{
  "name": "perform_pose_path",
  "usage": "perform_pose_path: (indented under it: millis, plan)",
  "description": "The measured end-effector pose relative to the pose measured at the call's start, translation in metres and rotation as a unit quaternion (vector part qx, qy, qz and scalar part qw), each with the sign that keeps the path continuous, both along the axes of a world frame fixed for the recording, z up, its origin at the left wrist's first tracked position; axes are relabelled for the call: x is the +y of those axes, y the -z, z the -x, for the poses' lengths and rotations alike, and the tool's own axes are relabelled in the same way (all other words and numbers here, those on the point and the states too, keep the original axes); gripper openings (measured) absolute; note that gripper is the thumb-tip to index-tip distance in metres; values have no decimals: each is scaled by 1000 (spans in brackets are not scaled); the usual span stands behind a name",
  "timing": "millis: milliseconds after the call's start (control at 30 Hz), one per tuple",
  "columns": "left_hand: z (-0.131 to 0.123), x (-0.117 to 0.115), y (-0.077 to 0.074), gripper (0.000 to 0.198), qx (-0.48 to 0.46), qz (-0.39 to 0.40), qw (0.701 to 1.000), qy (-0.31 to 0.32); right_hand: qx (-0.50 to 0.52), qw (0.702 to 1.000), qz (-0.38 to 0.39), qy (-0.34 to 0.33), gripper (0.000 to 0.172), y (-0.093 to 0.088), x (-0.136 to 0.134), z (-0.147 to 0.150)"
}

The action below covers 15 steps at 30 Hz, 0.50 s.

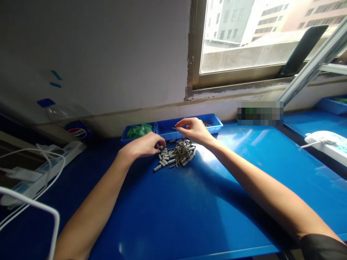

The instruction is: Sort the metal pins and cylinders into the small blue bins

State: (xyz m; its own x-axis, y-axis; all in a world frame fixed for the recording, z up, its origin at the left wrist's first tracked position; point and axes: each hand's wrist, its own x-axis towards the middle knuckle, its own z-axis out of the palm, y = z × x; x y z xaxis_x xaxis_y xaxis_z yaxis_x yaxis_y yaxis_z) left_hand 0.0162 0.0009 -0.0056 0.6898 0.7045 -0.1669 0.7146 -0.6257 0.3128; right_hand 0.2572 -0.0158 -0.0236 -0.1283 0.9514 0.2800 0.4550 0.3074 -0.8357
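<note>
A pile of small grey cylinders (163, 160) and thin, brass-toned pins or screws (183, 151) lies on the blue tabletop. My left hand (142, 146) reaches into the pile's left side with its fingers curled together; what they pinch is too small to make out. My right hand (195, 130) is above the front edge of a long blue bin (166, 136), behind the pile. Its thumb and forefinger come together at a small grey metal piece (174, 128). More thin metal parts (207, 124) lie in the bin's right end.
Left of the long bin is a smaller blue bin (123, 139) holding green packets (139, 130). A bottle (78, 130), power strip (29, 178) and white cables (61, 164) occupy the left side. Another power strip (332, 144) lies at right. Wall and window (230, 68) bound the back.
</note>
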Motion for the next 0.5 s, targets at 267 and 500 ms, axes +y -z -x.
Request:
perform_pose_path:
  millis: [267, 500]
  plan:
    - [1, 2, 7, 22, 15, -17, 999, -29, -95, 987, 17, -129, 18, -12, -7, -22]
    - [0, 1, 9, 18, 45, -29, 997, -55, -219, 954, -50, -197, 23, -23, -15, -27]
